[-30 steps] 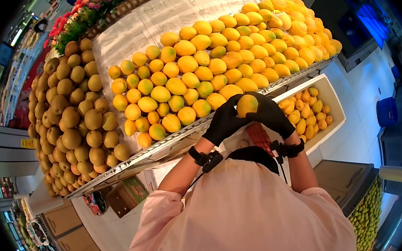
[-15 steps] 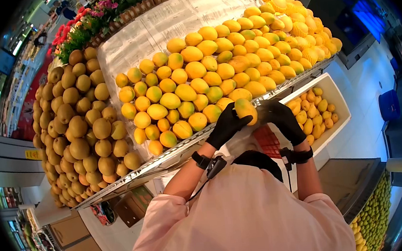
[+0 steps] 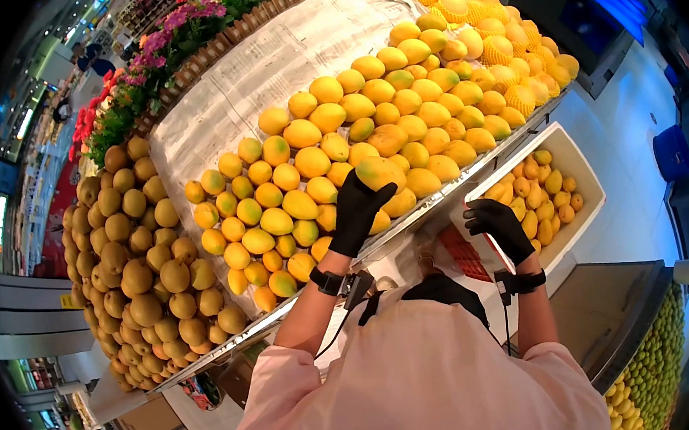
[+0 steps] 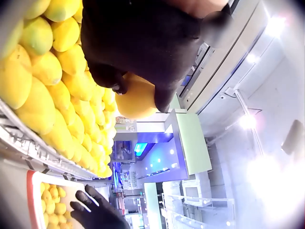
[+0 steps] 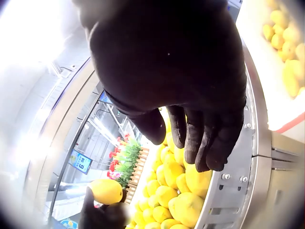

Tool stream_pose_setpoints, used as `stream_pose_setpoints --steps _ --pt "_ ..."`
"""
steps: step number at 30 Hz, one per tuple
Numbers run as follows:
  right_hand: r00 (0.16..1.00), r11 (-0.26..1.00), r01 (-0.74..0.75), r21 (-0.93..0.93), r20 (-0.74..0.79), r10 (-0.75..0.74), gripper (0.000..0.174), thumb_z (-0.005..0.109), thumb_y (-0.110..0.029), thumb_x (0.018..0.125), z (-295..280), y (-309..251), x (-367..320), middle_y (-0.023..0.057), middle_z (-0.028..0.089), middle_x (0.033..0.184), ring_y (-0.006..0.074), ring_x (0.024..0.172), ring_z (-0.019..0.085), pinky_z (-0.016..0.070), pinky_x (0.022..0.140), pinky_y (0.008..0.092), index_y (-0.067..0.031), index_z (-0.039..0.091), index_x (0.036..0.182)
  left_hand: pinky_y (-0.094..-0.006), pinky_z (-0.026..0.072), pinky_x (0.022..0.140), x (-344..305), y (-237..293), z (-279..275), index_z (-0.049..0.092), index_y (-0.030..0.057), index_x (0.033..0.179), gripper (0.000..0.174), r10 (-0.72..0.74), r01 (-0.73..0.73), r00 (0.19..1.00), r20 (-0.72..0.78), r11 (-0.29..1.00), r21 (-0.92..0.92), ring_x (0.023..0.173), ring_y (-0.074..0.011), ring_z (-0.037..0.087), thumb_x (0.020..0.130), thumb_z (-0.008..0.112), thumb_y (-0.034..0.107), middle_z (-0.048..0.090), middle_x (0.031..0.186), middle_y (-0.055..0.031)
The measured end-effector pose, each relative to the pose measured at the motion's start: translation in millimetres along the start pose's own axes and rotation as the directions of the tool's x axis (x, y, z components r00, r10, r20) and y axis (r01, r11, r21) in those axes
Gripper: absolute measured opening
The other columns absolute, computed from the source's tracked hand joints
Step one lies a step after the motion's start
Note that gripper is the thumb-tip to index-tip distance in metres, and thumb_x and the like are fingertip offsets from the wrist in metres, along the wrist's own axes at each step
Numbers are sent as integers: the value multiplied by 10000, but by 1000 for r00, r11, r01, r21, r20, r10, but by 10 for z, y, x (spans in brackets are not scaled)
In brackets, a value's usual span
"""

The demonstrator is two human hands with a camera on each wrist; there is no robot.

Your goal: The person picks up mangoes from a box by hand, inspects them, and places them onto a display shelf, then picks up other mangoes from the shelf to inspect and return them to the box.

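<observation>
A yellow mango (image 3: 380,174) is gripped by my black-gloved left hand (image 3: 357,214), above the front rows of mangoes (image 3: 313,162) on the sloped display. In the left wrist view, thumb and fingers curl round the sides of this mango (image 4: 135,101). My right hand (image 3: 498,224), gloved in black too, is by the near left edge of a white foam box (image 3: 585,163). Its fingers (image 5: 209,140) hang loosely bent with nothing between them, as the right wrist view shows.
Brown round fruit (image 3: 142,279) is heaped on the display's left side. Net-wrapped yellow fruit (image 3: 495,49) fills its far right end. Paper sheeting (image 3: 265,58) lies behind the mangoes, bordered by a low wooden fence (image 3: 261,13) and flowers. A metal rail (image 3: 434,203) edges the front.
Both hands were at the mango a second ago. The right hand let go and moved right toward the foam box, while the left carried the mango forward and left over the rows.
</observation>
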State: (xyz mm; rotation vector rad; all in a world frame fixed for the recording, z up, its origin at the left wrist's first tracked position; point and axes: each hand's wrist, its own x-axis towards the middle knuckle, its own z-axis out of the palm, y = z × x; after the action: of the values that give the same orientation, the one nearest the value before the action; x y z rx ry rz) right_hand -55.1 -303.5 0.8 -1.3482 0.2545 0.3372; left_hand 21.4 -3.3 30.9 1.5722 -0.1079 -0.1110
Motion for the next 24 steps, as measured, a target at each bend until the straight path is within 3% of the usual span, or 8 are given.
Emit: stream_pose_setpoints --steps 6,7,12,14,16,22,23,24 --pt "997 997 75 -13 26 -75 274 587 -80 899 -477 31 491 100 677 1000 171 833 662 545 752 285 17 595 1155 -294 506 802 700 116 1 554 0 1099 373 112 -121 986 -119 991 -64 924 -155 608 817 754 139 632 1041 -59" --pt "999 998 50 30 2 -50 267 586 -81 900 -535 26 558 102 679 990 172 828 664 545 749 283 17 597 1148 -236 463 664 795 235 18 544 30 1166 343 111 -107 988 -109 993 40 841 -89 564 881 681 163 615 1031 -17" --pt "998 993 14 119 -60 -6 252 588 -100 901 -906 99 865 101 685 972 176 819 671 542 740 274 31 595 1116 -232 467 663 1501 288 -75 533 33 1143 384 -6 -8 990 -143 996 -92 835 -88 575 850 730 188 604 987 -15" --pt "997 988 29 150 -81 -17 252 589 -107 900 -1031 68 933 99 687 972 175 820 673 542 737 271 39 592 1106 -232 460 651 1786 453 -7 526 33 1138 393 74 -78 981 -179 997 -18 805 -90 570 841 738 179 602 988 -24" --pt "994 990 22 140 -109 -6 254 590 -115 899 -1130 24 1013 102 688 975 173 824 672 541 738 270 43 592 1098 -245 472 620 2052 546 -6 488 27 1172 476 46 -32 984 -173 996 86 819 -111 582 809 767 160 600 1008 -53" --pt "990 991 34 129 -142 -15 260 587 -120 906 -1390 -79 1149 108 688 957 173 830 672 537 746 269 38 599 1111 -254 524 699 2944 532 116 461 21 1246 630 99 -56 991 -96 925 377 910 -144 612 751 818 178 593 1110 -93" --pt "989 989 33 146 -150 -11 248 587 -112 909 -1437 -74 1171 106 688 951 173 834 672 534 743 268 35 600 1108 -254 533 692 3136 444 104 470 31 1271 660 193 -168 981 -23 902 397 900 -148 620 738 826 187 592 1115 -88" --pt "988 984 24 178 -156 4 236 586 -103 910 -1480 -61 1188 105 686 948 172 838 671 533 738 269 31 601 1103 -240 496 585 3194 525 210 500 68 1270 607 136 -110 990 -28 895 432 809 -129 614 761 802 204 602 1094 -62"
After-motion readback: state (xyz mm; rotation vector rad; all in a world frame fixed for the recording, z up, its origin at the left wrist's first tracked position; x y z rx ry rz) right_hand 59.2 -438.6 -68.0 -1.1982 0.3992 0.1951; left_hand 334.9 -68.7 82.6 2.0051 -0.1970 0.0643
